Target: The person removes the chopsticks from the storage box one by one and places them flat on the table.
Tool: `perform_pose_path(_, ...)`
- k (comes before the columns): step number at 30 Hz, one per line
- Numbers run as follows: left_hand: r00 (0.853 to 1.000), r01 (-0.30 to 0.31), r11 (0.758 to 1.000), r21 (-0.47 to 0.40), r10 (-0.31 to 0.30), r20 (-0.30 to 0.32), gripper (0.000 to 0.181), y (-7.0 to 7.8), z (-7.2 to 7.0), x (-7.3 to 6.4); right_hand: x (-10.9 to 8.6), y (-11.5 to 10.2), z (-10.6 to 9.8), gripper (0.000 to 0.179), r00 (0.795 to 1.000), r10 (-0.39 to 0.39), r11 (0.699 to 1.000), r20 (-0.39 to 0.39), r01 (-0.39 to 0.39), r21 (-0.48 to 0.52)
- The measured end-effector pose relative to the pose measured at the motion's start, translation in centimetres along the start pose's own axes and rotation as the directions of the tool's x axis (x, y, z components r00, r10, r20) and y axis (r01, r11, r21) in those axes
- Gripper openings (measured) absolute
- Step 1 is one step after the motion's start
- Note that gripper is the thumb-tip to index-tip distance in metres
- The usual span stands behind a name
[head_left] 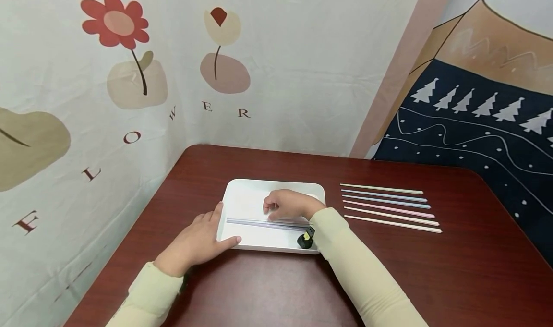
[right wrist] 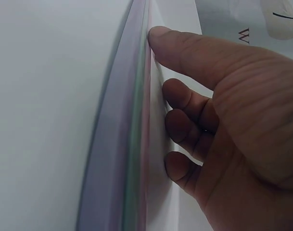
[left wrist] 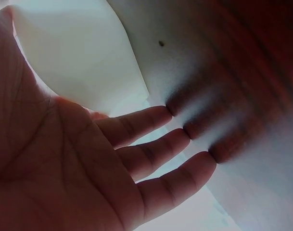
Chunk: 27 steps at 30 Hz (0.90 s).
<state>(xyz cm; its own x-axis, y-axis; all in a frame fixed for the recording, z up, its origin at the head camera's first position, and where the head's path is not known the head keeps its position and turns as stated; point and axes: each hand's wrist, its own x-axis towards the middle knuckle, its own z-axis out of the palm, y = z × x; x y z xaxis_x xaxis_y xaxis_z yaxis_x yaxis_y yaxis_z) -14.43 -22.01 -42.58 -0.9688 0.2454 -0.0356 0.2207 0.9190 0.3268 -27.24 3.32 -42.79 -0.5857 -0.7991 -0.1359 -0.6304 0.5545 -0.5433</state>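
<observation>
resting at the white tray (head_left: 246,197), left hand (head_left: 196,240) had its fingers straight | right hand (head_left: 294,204), loosely curled, gripping nothing, was just beside lavender, green and pink sticks (right wrist: 115,144), which lay in the tray | six more sticks (head_left: 389,209) lay on the table (head_left: 276,288)

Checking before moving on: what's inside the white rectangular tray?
Slim purple, green and pink sticks lie side by side inside the tray. The right hand and cream sleeve hide part of it; anything beneath cannot be seen.
</observation>
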Motion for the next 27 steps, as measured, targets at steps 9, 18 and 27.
perform_pose_path(9, 1.0, 0.002, 1.0, 0.0, -0.002, -0.001, 0.107, -0.11, 0.01, -0.01, -0.07, -0.07, -0.07, 0.011, 1.0, 0.017, 1.0, -0.007, -0.017, 0.015)
perform_pose_path(18, 1.0, -0.003, 1.0, 0.002, 0.003, -0.008, 0.106, -0.11, 0.1, -0.01, -0.1, -0.15, -0.07, 0.01, 1.0, 0.007, 1.0, -0.007, -0.007, 0.016)
perform_pose_path(27, 1.0, 0.0, 1.0, 0.004, 0.0, -0.002, 0.109, 0.01, -0.02, 0.01, 0.08, -0.24, 0.06, 0.009, 1.0, -0.002, 1.0, -0.006, 0.001, -0.008)
